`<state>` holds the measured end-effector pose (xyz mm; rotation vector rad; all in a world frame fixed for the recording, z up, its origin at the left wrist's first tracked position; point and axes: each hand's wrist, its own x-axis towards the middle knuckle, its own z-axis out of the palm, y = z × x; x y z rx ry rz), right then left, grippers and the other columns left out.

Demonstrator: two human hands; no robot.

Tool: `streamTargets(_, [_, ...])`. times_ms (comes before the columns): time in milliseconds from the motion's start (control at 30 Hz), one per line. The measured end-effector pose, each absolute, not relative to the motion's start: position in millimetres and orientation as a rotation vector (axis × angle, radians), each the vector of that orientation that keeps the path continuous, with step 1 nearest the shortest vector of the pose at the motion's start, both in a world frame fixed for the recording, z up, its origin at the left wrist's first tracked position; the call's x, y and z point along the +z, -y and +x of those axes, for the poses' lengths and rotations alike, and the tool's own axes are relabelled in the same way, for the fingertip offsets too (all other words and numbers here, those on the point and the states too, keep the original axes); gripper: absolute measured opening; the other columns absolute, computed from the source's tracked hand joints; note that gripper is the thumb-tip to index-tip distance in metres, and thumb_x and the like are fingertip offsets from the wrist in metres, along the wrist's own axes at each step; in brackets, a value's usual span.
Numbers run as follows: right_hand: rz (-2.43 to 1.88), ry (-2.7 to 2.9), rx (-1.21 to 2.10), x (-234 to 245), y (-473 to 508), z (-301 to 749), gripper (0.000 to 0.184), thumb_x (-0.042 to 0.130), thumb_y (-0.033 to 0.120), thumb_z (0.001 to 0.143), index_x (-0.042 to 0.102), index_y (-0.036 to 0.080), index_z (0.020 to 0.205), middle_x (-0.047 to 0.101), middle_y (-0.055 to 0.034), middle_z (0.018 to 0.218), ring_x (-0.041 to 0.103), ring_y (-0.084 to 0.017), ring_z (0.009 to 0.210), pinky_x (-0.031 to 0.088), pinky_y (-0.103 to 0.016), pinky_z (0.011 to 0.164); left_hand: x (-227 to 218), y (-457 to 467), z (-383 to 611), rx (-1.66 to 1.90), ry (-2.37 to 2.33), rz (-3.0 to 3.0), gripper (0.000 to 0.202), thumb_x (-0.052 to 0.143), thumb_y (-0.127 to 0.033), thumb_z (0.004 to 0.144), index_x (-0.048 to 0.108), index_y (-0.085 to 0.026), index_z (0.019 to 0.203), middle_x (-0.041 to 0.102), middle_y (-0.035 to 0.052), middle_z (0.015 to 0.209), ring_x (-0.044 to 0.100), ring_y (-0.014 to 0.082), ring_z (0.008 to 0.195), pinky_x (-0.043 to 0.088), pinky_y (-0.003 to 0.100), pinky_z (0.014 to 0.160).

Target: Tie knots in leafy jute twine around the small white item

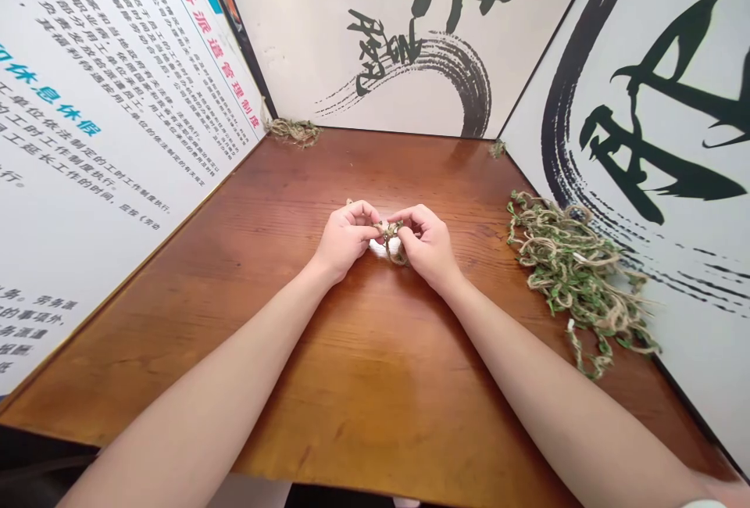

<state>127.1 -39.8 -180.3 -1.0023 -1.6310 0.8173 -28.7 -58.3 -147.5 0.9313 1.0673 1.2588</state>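
Note:
Both of my hands meet at the middle of a wooden table [357,383], with fingers curled. My left hand [345,241] and my right hand [426,246] pinch a short loop of jute twine [389,236] between them. Below the twine, a soft white object [382,249] rests against the fingers, partly hidden, and I cannot tell what it is. To the right lies a loose heap of jute twine with small green artificial leaves [577,281], out of reach of either hand's fingers.
Printed panels stand along the table's left, back and right sides: a text board [117,101] and two calligraphy boards [398,39] [644,141]. Small twine tufts [293,131] [497,149] sit in the far corners. The table's near edge crosses below my forearms.

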Motion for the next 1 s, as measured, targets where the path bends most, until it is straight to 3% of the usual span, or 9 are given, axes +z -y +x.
streamTargets(100, [-0.965,1.671,0.806,-177.7,41.9,126.7,0.008,0.057,0.026,0.074,0.061,0.020,0.071,0.058,-0.0029,0.077,0.051,-0.014,0.066,0.042,-0.029,0.060,-147.0,58.1,-28.0,1.248,-1.098,0.925,0.026,0.073,-0.016,0.049,0.055,-0.015,0.068,0.060,0.0030,0.055,0.037,0.0055,0.039,0.019,0.018,0.039])
streamTargets(267, [-0.961,1.495,1.002,-175.3,40.8,129.2,0.009,0.054,0.030,0.073,0.052,0.021,0.076,0.053,-0.0004,0.072,0.048,-0.014,0.064,0.040,-0.030,0.062,-148.5,56.5,-28.4,1.241,-1.114,0.912,0.027,0.071,-0.015,0.050,0.053,-0.016,0.070,0.060,0.0026,0.055,0.030,0.0039,0.036,0.015,0.017,0.038])
streamTargets(400, [-0.920,1.522,0.985,-175.8,41.3,131.2,0.009,0.050,0.028,0.071,0.045,0.021,0.070,0.047,-0.0006,0.068,0.041,-0.015,0.064,0.035,-0.030,0.062,-150.9,55.2,-30.3,1.274,-1.133,0.868,0.025,0.067,-0.013,0.052,0.052,-0.017,0.071,0.052,-0.0021,0.052,0.025,0.0033,0.035,0.013,0.017,0.037])
streamTargets(500, [-0.984,1.722,0.861,-175.1,43.4,129.5,0.021,0.058,0.029,0.073,0.040,0.021,0.066,0.044,0.0003,0.064,0.039,-0.014,0.063,0.031,-0.030,0.061,-152.2,54.7,-32.0,1.278,-1.151,0.848,0.024,0.065,-0.013,0.052,0.051,-0.017,0.071,0.046,-0.0037,0.049,0.024,0.0038,0.034,0.011,0.018,0.036])
streamTargets(633, [-1.070,1.708,0.807,-174.7,42.6,126.9,0.046,0.061,0.046,0.087,0.033,0.021,0.060,0.037,0.0012,0.059,0.034,-0.013,0.060,0.027,-0.030,0.060,-152.2,54.2,-32.8,1.274,-1.141,0.852,0.024,0.063,-0.012,0.050,0.051,-0.017,0.070,0.049,-0.0023,0.050,0.024,0.0035,0.033,0.011,0.018,0.036])
streamTargets(700, [-1.041,1.593,0.907,-174.9,40.2,127.4,0.049,0.060,0.048,0.089,0.037,0.020,0.057,0.040,0.0008,0.059,0.037,-0.012,0.061,0.030,-0.030,0.062,-151.6,53.8,-32.9,1.263,-1.153,0.850,0.023,0.063,-0.013,0.051,0.051,-0.017,0.070,0.051,-0.0009,0.050,0.024,0.0036,0.033,0.011,0.018,0.036])
streamTargets(833, [-0.809,1.270,1.233,-173.9,36.0,129.6,0.037,0.071,0.042,0.084,0.061,0.018,0.058,0.062,-0.0035,0.068,0.056,-0.015,0.071,0.045,-0.030,0.076,-150.6,53.0,-33.0,1.228,-1.169,0.859,0.023,0.064,-0.015,0.051,0.051,-0.016,0.070,0.055,0.0019,0.052,0.024,0.0036,0.033,0.010,0.018,0.036])
streamTargets(1000, [-0.678,0.978,1.529,-170.6,36.4,128.8,0.033,0.078,0.042,0.079,0.064,0.018,0.061,0.074,-0.0088,0.085,0.068,-0.019,0.085,0.050,-0.029,0.076,-152.2,52.9,-32.3,1.233,-1.161,0.860,0.022,0.063,-0.014,0.050,0.053,-0.015,0.069,0.056,0.0018,0.052,0.026,0.0035,0.034,0.013,0.018,0.037])
